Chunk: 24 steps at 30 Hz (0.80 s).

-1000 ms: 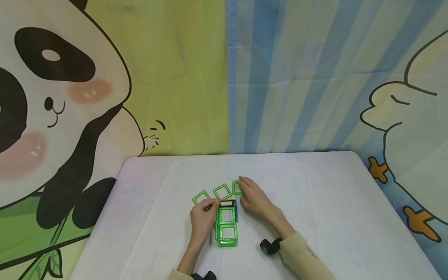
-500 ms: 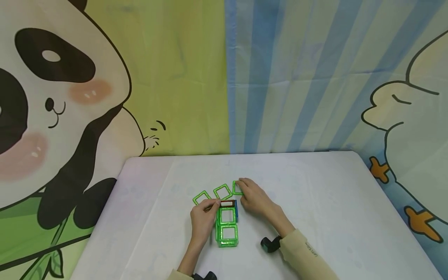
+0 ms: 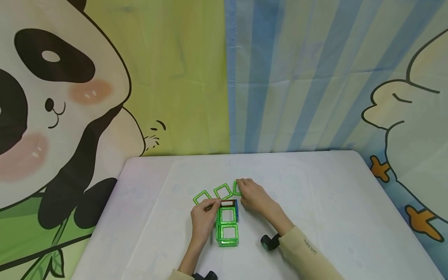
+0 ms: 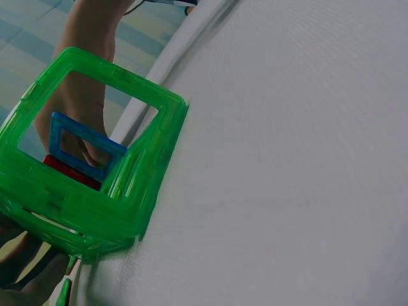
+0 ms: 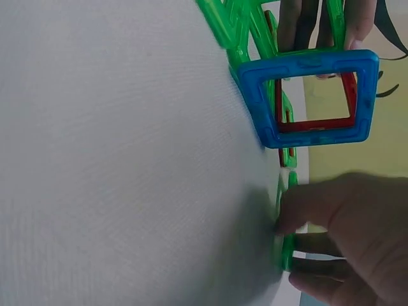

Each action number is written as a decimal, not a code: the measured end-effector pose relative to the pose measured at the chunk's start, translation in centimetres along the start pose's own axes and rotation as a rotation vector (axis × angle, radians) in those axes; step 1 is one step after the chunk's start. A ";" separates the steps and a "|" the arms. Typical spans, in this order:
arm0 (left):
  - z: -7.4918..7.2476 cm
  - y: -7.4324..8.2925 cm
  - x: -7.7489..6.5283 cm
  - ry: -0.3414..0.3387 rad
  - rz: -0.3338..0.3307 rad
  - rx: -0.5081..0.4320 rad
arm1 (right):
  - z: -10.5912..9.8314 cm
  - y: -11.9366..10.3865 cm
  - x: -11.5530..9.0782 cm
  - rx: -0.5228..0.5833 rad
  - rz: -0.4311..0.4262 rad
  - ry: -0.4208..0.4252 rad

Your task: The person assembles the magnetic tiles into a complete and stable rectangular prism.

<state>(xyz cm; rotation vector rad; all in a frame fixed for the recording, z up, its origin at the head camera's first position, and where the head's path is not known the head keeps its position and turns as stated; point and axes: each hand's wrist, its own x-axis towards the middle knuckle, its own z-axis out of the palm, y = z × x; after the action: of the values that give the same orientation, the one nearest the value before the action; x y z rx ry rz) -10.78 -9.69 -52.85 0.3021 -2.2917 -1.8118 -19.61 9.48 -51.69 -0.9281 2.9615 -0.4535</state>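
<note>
In the head view, a box-like structure of green magnetic tiles stands on the table, with a red tile and a blue tile at its far end. My left hand is at the structure's far left corner, thumb and fingertips pinching the red tile's edge; the exact contact is partly hidden. To the right, my right hand covers much of a loose green square tile. The right wrist view shows thumb and fingers pinching that green tile, which lies on the table.
Two more loose green square tiles, one in the middle and one at left, lie flat beyond the structure. A white cloth covers the table. Behind it hangs a printed curtain. Dark wrist cameras sit near the sleeves.
My right fingers have curled in over the right-hand green tile, so less of it shows. My left hand and the structure stay in place.
</note>
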 end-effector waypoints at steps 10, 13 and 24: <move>0.0 -0.2 0.1 0.008 0.020 0.000 | -0.7 0.0 0.0 0.006 0.001 -0.003; 0.0 -0.2 0.1 0.008 0.022 0.001 | -0.8 0.2 -0.1 0.023 0.009 0.003; 0.0 0.0 0.1 0.005 0.005 0.004 | -1.1 0.9 -0.7 0.125 0.040 0.021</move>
<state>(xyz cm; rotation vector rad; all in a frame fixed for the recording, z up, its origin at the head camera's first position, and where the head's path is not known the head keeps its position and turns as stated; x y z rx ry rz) -10.89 -9.71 -52.85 0.3009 -2.2902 -1.8024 -19.62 10.86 -50.98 -0.8555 2.9242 -0.6431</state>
